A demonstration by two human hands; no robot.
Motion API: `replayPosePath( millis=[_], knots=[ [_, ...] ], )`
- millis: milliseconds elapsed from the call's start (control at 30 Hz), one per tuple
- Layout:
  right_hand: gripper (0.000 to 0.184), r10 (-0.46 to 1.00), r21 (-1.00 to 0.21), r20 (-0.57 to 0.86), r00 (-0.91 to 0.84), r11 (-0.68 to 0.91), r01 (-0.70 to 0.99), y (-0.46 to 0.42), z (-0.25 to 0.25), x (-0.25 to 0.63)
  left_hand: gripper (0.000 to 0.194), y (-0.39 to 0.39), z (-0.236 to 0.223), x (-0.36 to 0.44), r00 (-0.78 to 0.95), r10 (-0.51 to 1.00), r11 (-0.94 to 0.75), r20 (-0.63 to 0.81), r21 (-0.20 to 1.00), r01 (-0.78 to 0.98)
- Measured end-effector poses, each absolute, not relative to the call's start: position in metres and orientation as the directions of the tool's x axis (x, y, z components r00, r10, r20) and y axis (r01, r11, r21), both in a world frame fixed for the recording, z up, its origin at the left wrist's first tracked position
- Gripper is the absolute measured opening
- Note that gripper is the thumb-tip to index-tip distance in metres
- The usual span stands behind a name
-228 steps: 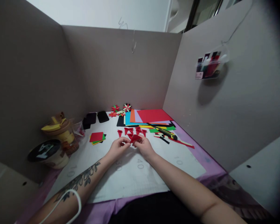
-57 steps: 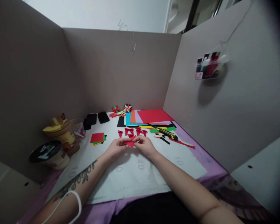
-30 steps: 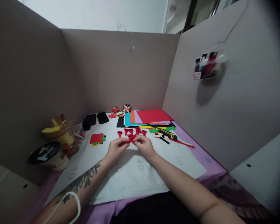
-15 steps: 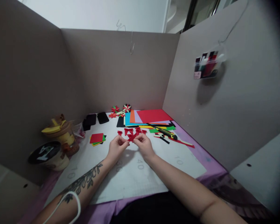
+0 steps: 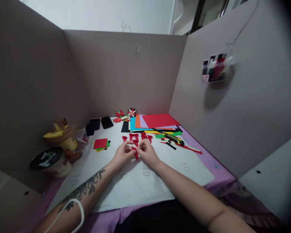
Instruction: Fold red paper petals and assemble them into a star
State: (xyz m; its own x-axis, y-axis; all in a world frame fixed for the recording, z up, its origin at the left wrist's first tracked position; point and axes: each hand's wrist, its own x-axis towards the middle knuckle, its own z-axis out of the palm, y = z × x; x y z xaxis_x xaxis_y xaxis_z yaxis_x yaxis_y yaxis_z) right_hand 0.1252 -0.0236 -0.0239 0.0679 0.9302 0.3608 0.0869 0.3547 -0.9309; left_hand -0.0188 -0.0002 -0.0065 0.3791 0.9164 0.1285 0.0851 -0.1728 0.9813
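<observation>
Two bare hands meet over the desk, and their fingertips cover much of what they hold, a small red folded-paper piece. Its upper edge goes out of sight behind the left thumb and the right fingertips, so the folds there cannot be made out, nor can the exact contact of each finger. Both forearms run off the bottom edge, and the white cord loop lying across the tattooed left forearm is cut off there too. A printed "30" on the white surface is partly covered by that same forearm.

The left hand has its grip closed on the paper's left side, thumb to the front, the other fingers curled behind. The right hand pinches at the upper right corner, its grip drawn together with the fingertips bunched. The red piece sits between the two, hanging below the fingertips and toward the wearer; whether its lower tip touches the desk is hard to tell.

It looks like a narrow wedge, broad at the top and tapering downward to a point, plain bright red, with a darker side that suggests a fold. Just beyond the hands lie similar small red folded-paper pieces, too small for their creases to be read; the nearest is close behind the fingertips.
</observation>
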Motion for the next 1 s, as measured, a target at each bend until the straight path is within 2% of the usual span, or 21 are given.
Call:
replayPosePath(
  millis=[200, 367, 567, 633, 733, 833, 900, 1000],
  knots=[
    [0.018, 0.94, -0.944, 0.33, 0.081, 0.331, 0.004, -0.02, -0.028, 0.124, 0.039, -0.004, -0.003, -0.016, 0.443, 0.894, -0.128, 0.074, 0.987, 0.094],
    [0.017, 0.934, -0.938, 0.346, 0.083, 0.345, 0.033, -0.019, -0.03, 0.124, 0.035, -0.002, 0.001, -0.019, 0.29, 0.951, -0.118, 0.106, 0.993, 0.023],
    [0.017, 0.932, -0.936, 0.347, 0.103, 0.35, -0.017, -0.014, -0.033, 0.129, 0.04, 0.01, -0.001, -0.027, 0.196, 0.977, -0.07, 0.087, 0.993, -0.094],
    [0.014, 0.918, -0.927, 0.375, 0.127, 0.374, 0.037, -0.015, -0.033, 0.132, 0.041, 0.014, -0.002, -0.03, 0.153, 0.985, -0.067, 0.082, 0.993, -0.101],
    [0.013, 0.852, -0.847, 0.503, 0.145, 0.452, 0.282, -0.019, -0.031, 0.135, 0.044, 0.014, -0.002, -0.03, 0.114, 0.992, -0.043, 0.048, 0.998, -0.054],
    [0.03, 0.789, -0.705, 0.614, 0.031, 0.529, 0.473, -0.022, -0.028, 0.134, 0.044, 0.009, -0.001, -0.027, 0.169, 0.986, -0.013, 0.012, 1.0, 0.005],
    [0.041, 0.777, -0.663, 0.628, -0.039, 0.561, 0.495, -0.023, -0.027, 0.133, 0.043, 0.006, -0.002, -0.025, 0.223, 0.975, -0.028, 0.018, 0.999, 0.043],
    [0.042, 0.819, -0.732, 0.573, -0.03, 0.528, 0.431, -0.021, -0.028, 0.132, 0.035, 0.006, -0.007, -0.024, 0.301, 0.952, -0.1, 0.06, 0.988, 0.118]
  ],
)
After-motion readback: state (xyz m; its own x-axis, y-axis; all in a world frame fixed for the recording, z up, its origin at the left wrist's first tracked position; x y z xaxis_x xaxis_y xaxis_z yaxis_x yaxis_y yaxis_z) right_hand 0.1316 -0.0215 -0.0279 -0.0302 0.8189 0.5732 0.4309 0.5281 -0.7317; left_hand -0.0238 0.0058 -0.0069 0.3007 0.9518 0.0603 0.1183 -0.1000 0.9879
